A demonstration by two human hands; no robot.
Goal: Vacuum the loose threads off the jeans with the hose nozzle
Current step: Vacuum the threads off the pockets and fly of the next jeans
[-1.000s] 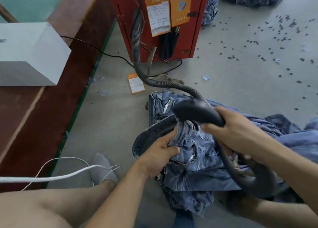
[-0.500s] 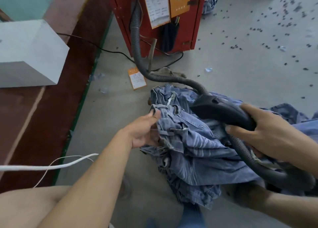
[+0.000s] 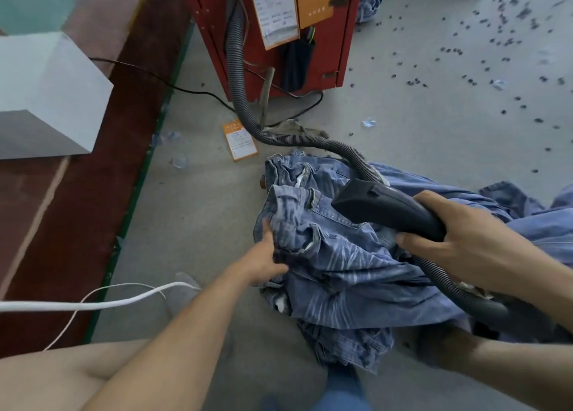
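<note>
Crumpled blue jeans (image 3: 338, 255) lie bunched in front of me, over the floor and my lap. My left hand (image 3: 263, 258) grips the denim near the waistband at the bundle's left edge. My right hand (image 3: 459, 243) grips the black hose nozzle (image 3: 381, 209), whose flat mouth points left just above the jeans' upper part. The grey ribbed hose (image 3: 242, 94) runs from the nozzle back to a red machine, and another loop of it passes under my right wrist.
The red vacuum cabinet (image 3: 273, 32) with orange labels stands ahead. A dark red bench (image 3: 77, 193) with a white box (image 3: 46, 94) lines the left side. A white cord (image 3: 93, 302) crosses my left knee. Dark scraps (image 3: 465, 69) dot the grey floor; an orange tag (image 3: 240, 140) lies there.
My left hand slid lower along the jeans' left edge and took a fresh hold. The nozzle moved right and away from the waistband, with its mouth staying over the denim.
</note>
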